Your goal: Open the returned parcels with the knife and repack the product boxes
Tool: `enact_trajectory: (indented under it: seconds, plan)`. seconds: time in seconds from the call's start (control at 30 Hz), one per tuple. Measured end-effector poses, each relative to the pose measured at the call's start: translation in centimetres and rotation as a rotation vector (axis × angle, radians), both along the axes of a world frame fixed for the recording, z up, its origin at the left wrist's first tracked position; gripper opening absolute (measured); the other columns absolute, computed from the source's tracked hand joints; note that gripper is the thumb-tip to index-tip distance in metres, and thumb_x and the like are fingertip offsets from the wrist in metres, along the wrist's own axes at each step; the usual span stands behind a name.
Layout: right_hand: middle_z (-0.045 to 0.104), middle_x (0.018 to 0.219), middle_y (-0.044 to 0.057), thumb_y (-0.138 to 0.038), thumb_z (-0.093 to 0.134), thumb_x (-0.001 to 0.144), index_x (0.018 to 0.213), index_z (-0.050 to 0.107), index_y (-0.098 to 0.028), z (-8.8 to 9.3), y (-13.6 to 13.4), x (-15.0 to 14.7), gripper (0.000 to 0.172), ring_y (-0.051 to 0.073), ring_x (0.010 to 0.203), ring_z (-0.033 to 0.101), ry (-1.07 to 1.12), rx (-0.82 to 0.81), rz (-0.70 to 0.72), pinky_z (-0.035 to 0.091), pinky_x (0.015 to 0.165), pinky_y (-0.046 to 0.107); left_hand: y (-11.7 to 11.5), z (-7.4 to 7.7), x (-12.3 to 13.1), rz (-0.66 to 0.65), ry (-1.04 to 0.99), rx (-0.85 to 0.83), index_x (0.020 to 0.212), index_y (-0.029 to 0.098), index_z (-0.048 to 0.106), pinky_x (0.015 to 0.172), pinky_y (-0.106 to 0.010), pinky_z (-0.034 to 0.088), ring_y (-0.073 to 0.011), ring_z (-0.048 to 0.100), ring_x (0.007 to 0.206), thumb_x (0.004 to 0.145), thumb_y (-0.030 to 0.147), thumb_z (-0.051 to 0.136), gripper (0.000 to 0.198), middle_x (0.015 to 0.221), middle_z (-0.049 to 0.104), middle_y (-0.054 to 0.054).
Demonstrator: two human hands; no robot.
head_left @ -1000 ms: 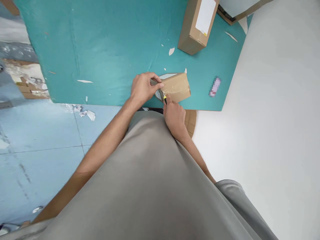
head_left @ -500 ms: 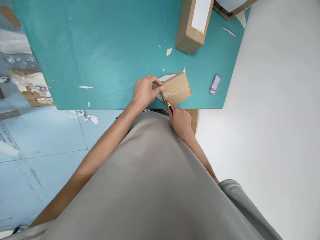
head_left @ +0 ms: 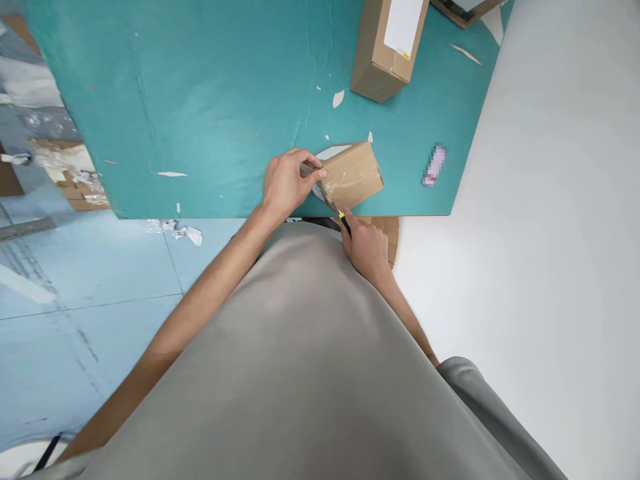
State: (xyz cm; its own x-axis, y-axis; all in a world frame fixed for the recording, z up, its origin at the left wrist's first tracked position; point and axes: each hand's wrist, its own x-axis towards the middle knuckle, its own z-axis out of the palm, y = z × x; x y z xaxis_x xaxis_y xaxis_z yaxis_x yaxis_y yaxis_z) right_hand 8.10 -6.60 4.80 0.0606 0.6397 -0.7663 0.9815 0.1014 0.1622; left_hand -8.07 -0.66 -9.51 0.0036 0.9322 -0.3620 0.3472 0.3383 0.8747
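A small brown cardboard box [head_left: 353, 177] with a white label and clear tape lies tilted near the table's front edge. My left hand [head_left: 290, 177] is at its left end, thumb and forefinger pinched at the taped edge; what exactly lies between the fingertips is too small to tell. My right hand [head_left: 367, 247] is closed round the black and yellow handle of a knife [head_left: 345, 220], just in front of the box. Its thin metal blade points up and left against the taped end of the box, and its tip is hard to make out.
The green-covered table [head_left: 200, 100] bears scattered paper scraps [head_left: 339, 99]. A taller cardboard box [head_left: 383, 73] stands behind, with another open box [head_left: 463, 13] at the far right corner. A blurred pinkish item [head_left: 434, 165] lies to the right. Packaging litter [head_left: 80, 173] is on the left.
My right hand and the knife have shifted slightly right and down, away from the taped end. My left hand stays at the box's edge. The view has moved slightly.
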Motion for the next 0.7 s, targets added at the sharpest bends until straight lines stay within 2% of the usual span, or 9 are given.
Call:
enact_trajectory:
  seconds: [0.23, 0.4, 0.7]
  plan:
    - [0.083, 0.140, 0.016, -0.040, 0.033, 0.126, 0.183, 0.041, -0.029, -1.3, 0.4, 0.5, 0.058, 0.032, 0.117, 0.082, 0.081, 0.032, -0.006, 0.060, 0.098, 0.039, -0.2, 0.3, 0.1, 0.013, 0.000, -0.022, 0.104, 0.030, 0.079, 0.092, -0.042, 0.060, -0.0263, 0.077, 0.096, 0.094, 0.035, 0.080, 0.011, 0.119, 0.082, -0.004]
    - [0.082, 0.143, 0.016, -0.041, 0.034, 0.127, 0.184, 0.039, -0.031, -1.4, 0.5, 1.0, 0.059, 0.031, 0.118, 0.081, 0.090, 0.030, 0.005, 0.060, 0.097, 0.039, -0.3, 0.4, 0.1, 0.023, 0.017, -0.042, 0.105, 0.030, 0.078, 0.088, -0.040, 0.060, -0.0270, 0.077, 0.101, 0.094, 0.037, 0.080, 0.014, 0.119, 0.083, -0.003]
    - [0.081, 0.146, 0.015, -0.040, 0.032, 0.126, 0.181, 0.045, -0.030, -1.8, 1.0, 2.2, 0.058, 0.031, 0.123, 0.078, 0.154, 0.027, 0.039, 0.059, 0.096, 0.037, -0.4, 0.6, 0.0, 0.033, 0.012, -0.050, 0.104, 0.031, 0.078, 0.086, -0.041, 0.060, -0.0278, 0.077, 0.101, 0.094, 0.041, 0.080, 0.013, 0.122, 0.084, -0.003]
